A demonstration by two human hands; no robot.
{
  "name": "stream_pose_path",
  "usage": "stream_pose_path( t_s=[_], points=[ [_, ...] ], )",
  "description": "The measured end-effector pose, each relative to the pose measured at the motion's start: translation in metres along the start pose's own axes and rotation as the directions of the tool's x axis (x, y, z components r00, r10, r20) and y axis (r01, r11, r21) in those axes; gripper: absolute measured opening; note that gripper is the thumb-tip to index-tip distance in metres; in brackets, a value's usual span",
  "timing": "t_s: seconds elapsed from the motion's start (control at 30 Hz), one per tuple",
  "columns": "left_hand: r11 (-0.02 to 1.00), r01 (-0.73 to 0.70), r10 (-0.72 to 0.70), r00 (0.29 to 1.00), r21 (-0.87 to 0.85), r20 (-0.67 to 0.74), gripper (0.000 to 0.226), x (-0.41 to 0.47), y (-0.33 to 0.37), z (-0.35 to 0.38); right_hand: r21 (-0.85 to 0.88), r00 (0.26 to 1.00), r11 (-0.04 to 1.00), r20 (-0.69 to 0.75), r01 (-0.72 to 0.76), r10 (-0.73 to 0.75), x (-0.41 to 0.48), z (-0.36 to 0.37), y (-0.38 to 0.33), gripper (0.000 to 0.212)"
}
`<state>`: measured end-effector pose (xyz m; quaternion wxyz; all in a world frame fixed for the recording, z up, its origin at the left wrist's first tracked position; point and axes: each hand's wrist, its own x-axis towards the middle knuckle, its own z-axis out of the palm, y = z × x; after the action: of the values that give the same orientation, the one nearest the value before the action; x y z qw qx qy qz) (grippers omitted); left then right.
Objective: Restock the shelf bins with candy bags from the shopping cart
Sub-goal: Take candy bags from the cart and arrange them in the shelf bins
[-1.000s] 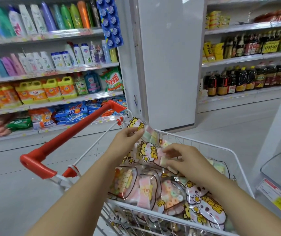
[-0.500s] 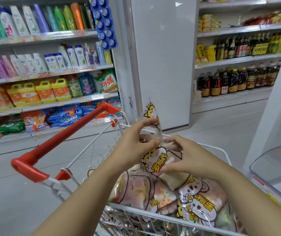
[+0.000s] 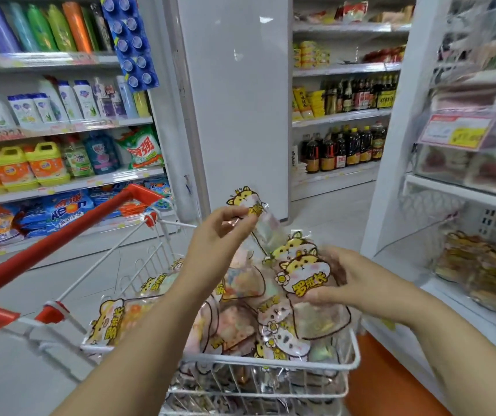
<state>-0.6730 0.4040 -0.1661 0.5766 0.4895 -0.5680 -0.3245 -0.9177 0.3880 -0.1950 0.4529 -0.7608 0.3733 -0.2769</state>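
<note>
the fingers (image 3: pixel 236 216) of your left hand (image 3: pixel 219 238) are pinched on the top corner of a candy bag (image 3: pixel 263 226), held up above the shopping cart (image 3: pixel 270 362). the fingers (image 3: pixel 315 295) of your right hand (image 3: pixel 351 283) are curled round a second candy bag (image 3: pixel 305 273), just over the cart's heap. beyond the cart's far rim lies open floor (image 3: pixel 327 214). right of the cart the shelf edge (image 3: pixel 390 181) stands close. the cart is heaped to its rim with candy bags. right of it, a clear lower bin (image 3: pixel 480 265) holds blurred packets, and an upper bin (image 3: pixel 462 163) holds more.
</note>
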Motion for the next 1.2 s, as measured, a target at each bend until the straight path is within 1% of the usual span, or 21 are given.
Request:
stream_pose_path(
  t_s=[0.07, 0.13, 0.3, 0.37, 0.4, 0.47, 0.5, 0.6, 0.67, 0.73, 0.8, 0.83, 0.87, 0.9, 0.93, 0.97, 1.0, 1.03, 1.1, 1.13, 1.2],
  points=[
    [0.998, 0.011, -0.012, 0.999, -0.059, -0.03, 0.016, 0.0, 0.003, 0.007, 0.085, 0.996, 0.996, -0.088, -0.008, 0.016, -0.02, -0.013, 0.003, 0.053],
    [1.0, 0.002, -0.002, 1.0, -0.013, -0.013, 0.019, -0.001, 0.004, 0.016, 0.125, 0.983, 0.992, -0.186, 0.012, 0.012, -0.036, -0.018, 0.002, 0.049],
    [0.998, -0.029, 0.021, 0.987, 0.048, 0.16, 0.023, -0.021, 0.013, 0.063, 0.236, 0.947, 0.971, -0.319, 0.046, 0.033, -0.07, -0.012, -0.001, 0.048],
    [0.998, -0.021, 0.007, 0.979, 0.065, 0.206, 0.024, -0.035, 0.014, 0.089, 0.277, 0.915, 0.96, -0.396, 0.046, 0.07, -0.083, -0.01, 0.004, 0.051],
    [1.0, 0.003, -0.009, 0.975, 0.027, 0.223, 0.024, -0.043, 0.012, 0.103, 0.297, 0.892, 0.954, -0.441, 0.043, 0.098, -0.09, -0.009, 0.007, 0.048],
    [0.997, 0.06, -0.045, 0.963, -0.049, 0.267, 0.02, -0.059, 0.012, 0.129, 0.307, 0.834, 0.951, -0.535, 0.039, 0.138, -0.106, -0.009, 0.015, 0.035],
    [0.995, 0.07, -0.048, 0.955, -0.067, 0.294, 0.024, -0.068, 0.014, 0.142, 0.304, 0.804, 0.952, -0.573, 0.029, 0.158, -0.114, -0.009, 0.016, 0.029],
    [0.992, 0.061, -0.012, 0.925, -0.115, 0.38, 0.058, -0.089, 0.021, 0.177, 0.265, 0.722, 0.964, -0.671, 0.018, 0.171, -0.142, -0.015, 0.019, 0.026],
    [0.991, 0.033, 0.03, 0.886, -0.128, 0.462, 0.069, -0.1, 0.03, 0.199, 0.213, 0.663, 0.977, -0.732, 0.006, 0.156, -0.161, -0.023, 0.023, 0.027],
    [0.994, 0.009, 0.056, 0.829, -0.113, 0.557, 0.081, -0.107, 0.034, 0.223, 0.181, 0.588, 0.983, -0.793, -0.026, 0.161, -0.18, -0.032, 0.031, 0.036],
    [0.997, -0.018, 0.059, 0.758, -0.07, 0.65, 0.096, -0.111, 0.035, 0.248, 0.176, 0.492, 0.983, -0.851, -0.058, 0.181, -0.199, -0.044, 0.038, 0.048],
    [0.997, -0.044, 0.076, 0.709, -0.064, 0.701, 0.104, -0.113, 0.036, 0.26, 0.177, 0.449, 0.982, -0.874, -0.065, 0.187, -0.208, -0.05, 0.04, 0.048],
    [0.997, -0.045, 0.073, 0.657, -0.057, 0.75, 0.111, -0.114, 0.035, 0.273, 0.182, 0.418, 0.98, -0.887, -0.075, 0.197, -0.218, -0.056, 0.041, 0.05],
    [0.998, -0.049, 0.059, 0.607, -0.037, 0.793, 0.116, -0.116, 0.036, 0.285, 0.188, 0.397, 0.977, -0.893, -0.096, 0.211, -0.228, -0.063, 0.043, 0.058],
    [1.0, -0.03, 0.024, 0.575, -0.009, 0.818, 0.122, -0.116, 0.034, 0.298, 0.189, 0.386, 0.973, -0.894, -0.135, 0.227, -0.238, -0.069, 0.046, 0.067],
    [1.0, -0.024, 0.003, 0.552, 0.012, 0.834, 0.129, -0.118, 0.035, 0.31, 0.194, 0.374, 0.961, -0.891, -0.198, 0.257, -0.249, -0.076, 0.048, 0.069],
    [0.999, -0.025, -0.008, 0.534, 0.025, 0.846, 0.136, -0.12, 0.036, 0.322, 0.197, 0.371, 0.947, -0.884, -0.253, 0.283, -0.259, -0.084, 0.05, 0.063],
    [1.0, -0.02, -0.007, 0.519, 0.02, 0.855, 0.139, -0.121, 0.035, 0.333, 0.201, 0.397, 0.935, -0.864, -0.292, 0.31, -0.269, -0.092, 0.052, 0.05],
    [0.999, -0.013, -0.033, 0.502, 0.046, 0.864, 0.14, -0.123, 0.031, 0.355, 0.188, 0.481, 0.925, -0.809, -0.331, 0.337, -0.289, -0.108, 0.059, 0.025],
    [0.997, -0.027, -0.046, 0.507, 0.069, 0.861, 0.144, -0.125, 0.029, 0.363, 0.176, 0.512, 0.923, -0.789, -0.342, 0.34, -0.298, -0.116, 0.064, 0.025],
    [0.993, -0.045, -0.066, 0.526, 0.106, 0.848, 0.148, -0.128, 0.024, 0.379, 0.164, 0.546, 0.911, -0.755, -0.378, 0.363, -0.315, -0.127, 0.066, 0.027]
  ],
)
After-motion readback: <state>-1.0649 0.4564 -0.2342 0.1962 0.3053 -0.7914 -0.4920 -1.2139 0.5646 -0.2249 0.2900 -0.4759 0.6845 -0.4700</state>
